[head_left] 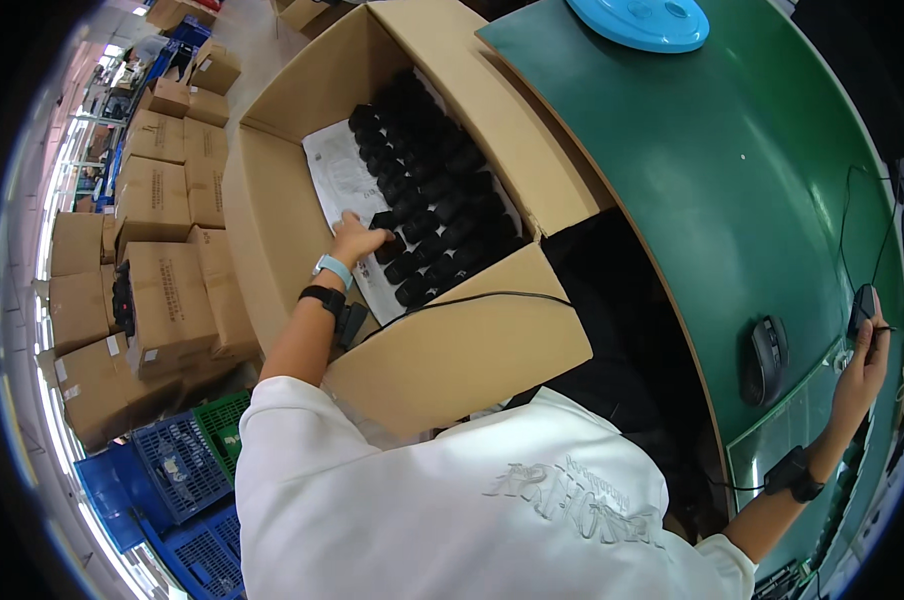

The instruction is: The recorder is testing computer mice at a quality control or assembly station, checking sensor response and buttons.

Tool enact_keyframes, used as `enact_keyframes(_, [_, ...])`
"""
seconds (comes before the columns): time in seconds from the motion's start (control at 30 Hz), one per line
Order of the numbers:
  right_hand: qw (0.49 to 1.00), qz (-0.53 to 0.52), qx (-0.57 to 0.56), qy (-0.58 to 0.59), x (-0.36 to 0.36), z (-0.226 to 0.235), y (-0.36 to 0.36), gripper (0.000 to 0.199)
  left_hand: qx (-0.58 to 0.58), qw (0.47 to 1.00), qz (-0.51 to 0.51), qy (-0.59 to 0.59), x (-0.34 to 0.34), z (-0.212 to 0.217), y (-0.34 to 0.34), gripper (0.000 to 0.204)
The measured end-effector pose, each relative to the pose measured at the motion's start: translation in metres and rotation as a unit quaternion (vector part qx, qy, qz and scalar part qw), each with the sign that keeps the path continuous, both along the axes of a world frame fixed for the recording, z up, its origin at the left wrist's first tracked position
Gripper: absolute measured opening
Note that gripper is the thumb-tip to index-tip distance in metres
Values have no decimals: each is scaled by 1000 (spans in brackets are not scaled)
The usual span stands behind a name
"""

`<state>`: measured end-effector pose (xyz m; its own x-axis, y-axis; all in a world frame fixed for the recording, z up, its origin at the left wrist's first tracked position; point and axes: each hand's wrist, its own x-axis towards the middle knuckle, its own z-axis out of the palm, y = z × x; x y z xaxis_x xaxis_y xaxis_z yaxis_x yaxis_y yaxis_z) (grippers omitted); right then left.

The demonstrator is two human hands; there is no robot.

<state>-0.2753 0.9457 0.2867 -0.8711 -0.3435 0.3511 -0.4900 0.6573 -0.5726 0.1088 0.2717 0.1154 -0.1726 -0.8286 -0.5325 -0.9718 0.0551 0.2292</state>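
My left hand (357, 240) reaches into an open cardboard box (262, 190). Its thumb and fingers are apart, at the near left edge of several rows of small black pieces (427, 215) whose exact kind I cannot make out. Under these pieces lies a white sheet (337, 170). Far to the right, over the green table, my right hand (867, 345) is closed round a small dark handheld device (860, 308); a thin cable runs close by it. Both wrists wear black bands, and the left also has a light-blue watch strap.
A black computer mouse (767, 360) rests on the green table (692, 200), with a blue round lid (642, 22) at its far edge. A black cable (472, 297) crosses the box's near flap. Stacked cartons (172, 290) and blue crates (177, 465) stand at the left.
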Motion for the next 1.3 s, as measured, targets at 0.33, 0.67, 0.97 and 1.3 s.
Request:
enact_keyframes(0.33, [991,76,-90,-61,53,33,-62,15,-179,963,-194,-60,-21,15,-14,79])
enact_keyframes(0.67, [865,240,-269,-348,129,38,-142,11,-32,661,-541,519,-184,204,268,63])
enact_keyframes(0.97, [863,10,-417,-286,159,22,-114,12,213,609,-549,532,-233,159,359,48])
enact_keyframes(1.3, [855,19,-431,-288,152,3,-147,13,206,595,-527,572,-232,153,343,32])
